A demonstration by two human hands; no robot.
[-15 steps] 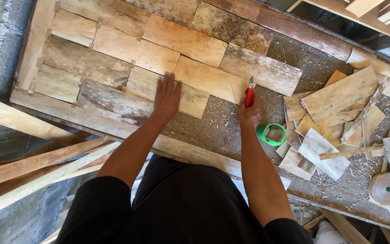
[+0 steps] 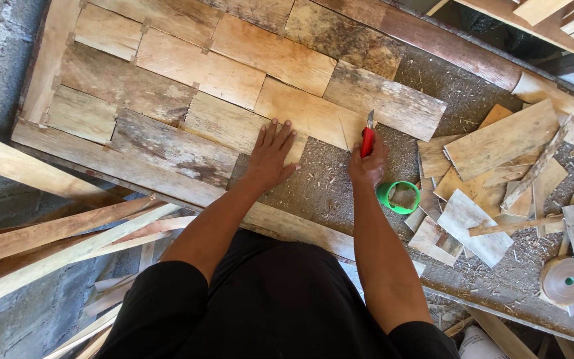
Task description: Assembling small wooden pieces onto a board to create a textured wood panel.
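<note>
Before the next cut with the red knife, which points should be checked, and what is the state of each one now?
1. Right hand grips red utility knife: ok.
2. Blade tip on the veneer piece: ok.
3. Left hand flat on the veneer, apart from the blade: ok.
4. Blade sharpness: cannot tell.
5. Green tape roll beside the right hand, near the wrist: not ok.
6. Loose offcuts off the cutting line: ok.

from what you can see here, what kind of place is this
Probably a rough woodworking workshop. Thin wood pieces are laid like tiles in a framed panel, offcuts and sawdust cover the board, and the right hand holds a red utility knife.
</note>
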